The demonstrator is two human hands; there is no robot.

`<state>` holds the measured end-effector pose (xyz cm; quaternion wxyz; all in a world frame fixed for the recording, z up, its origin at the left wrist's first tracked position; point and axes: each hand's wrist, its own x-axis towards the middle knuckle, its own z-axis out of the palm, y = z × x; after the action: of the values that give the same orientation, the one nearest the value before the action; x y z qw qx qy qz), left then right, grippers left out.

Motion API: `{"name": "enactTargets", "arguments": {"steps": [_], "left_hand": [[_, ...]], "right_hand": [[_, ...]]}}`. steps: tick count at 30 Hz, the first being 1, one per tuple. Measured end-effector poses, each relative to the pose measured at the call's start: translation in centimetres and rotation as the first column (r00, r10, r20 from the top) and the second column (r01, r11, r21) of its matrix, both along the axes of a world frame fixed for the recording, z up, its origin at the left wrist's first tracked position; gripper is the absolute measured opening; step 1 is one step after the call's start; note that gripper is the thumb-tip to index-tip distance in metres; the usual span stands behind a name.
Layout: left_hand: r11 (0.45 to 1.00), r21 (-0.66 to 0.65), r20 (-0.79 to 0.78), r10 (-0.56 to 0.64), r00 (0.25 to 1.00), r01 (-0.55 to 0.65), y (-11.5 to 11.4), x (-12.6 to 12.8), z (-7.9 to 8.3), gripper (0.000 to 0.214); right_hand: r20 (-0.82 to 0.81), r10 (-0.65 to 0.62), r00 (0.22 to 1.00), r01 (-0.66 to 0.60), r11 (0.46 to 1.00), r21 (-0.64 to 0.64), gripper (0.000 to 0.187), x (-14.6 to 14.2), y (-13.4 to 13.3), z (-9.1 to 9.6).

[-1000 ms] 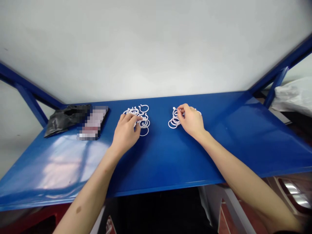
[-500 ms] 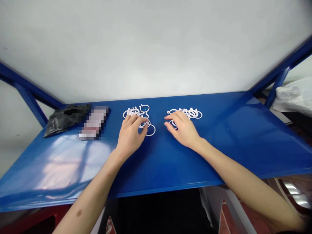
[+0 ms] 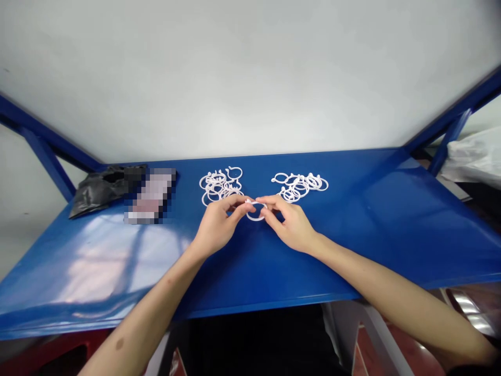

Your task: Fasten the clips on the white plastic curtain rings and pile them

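Note:
Between my two hands, just above the blue table, is a white plastic curtain ring [image 3: 256, 218]. My left hand [image 3: 223, 222] pinches its left side, near a small knob on the ring. On the opposite side, my right hand [image 3: 289, 219] grips it between thumb and fingers. Behind my left hand lies a pile of similar white rings [image 3: 214, 184], some of them standing open at a gap. A second cluster of white rings [image 3: 303, 185] rests beyond my right hand. My fingertips partly cover the held ring.
A crumpled black plastic bag [image 3: 97, 190] and a blurred-out flat object [image 3: 152, 196] lie on the left of the blue table [image 3: 383, 224]. A pale wall rises behind it. Blue frame bars slope at both sides, and a white plastic bag [image 3: 475, 156] is at far right.
My left hand has lifted a ring from the left pile and moved right with it. My right hand has come off the right cluster and closed on the same ring.

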<state>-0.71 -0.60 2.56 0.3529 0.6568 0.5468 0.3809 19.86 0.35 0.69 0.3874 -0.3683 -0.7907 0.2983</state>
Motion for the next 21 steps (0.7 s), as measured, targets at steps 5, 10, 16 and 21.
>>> {"name": "enactTargets", "arguments": {"steps": [5,10,16,21], "left_hand": [[0.996,0.033,0.082,0.082,0.993,-0.084,-0.5,0.8,-0.3,0.022],[0.972,0.192,0.069,0.126,0.99,-0.137,-1.0,1.3,-1.5,0.022],[0.939,0.334,-0.016,0.095,0.995,-0.084,-1.2,1.1,-2.3,0.021],[0.921,0.388,-0.161,0.046,0.986,0.02,-0.6,1.0,-2.1,0.023]], "right_hand": [[-0.014,0.035,0.999,-0.035,0.999,0.036,0.022,-0.2,-0.3,0.0],[0.033,0.057,0.998,-0.061,0.984,0.165,0.019,0.0,-0.3,-0.2],[0.108,0.085,0.991,-0.109,0.964,0.241,0.022,0.3,-0.3,-0.5],[0.139,0.04,0.989,-0.078,0.957,0.278,0.019,0.0,0.2,-0.3]]}}
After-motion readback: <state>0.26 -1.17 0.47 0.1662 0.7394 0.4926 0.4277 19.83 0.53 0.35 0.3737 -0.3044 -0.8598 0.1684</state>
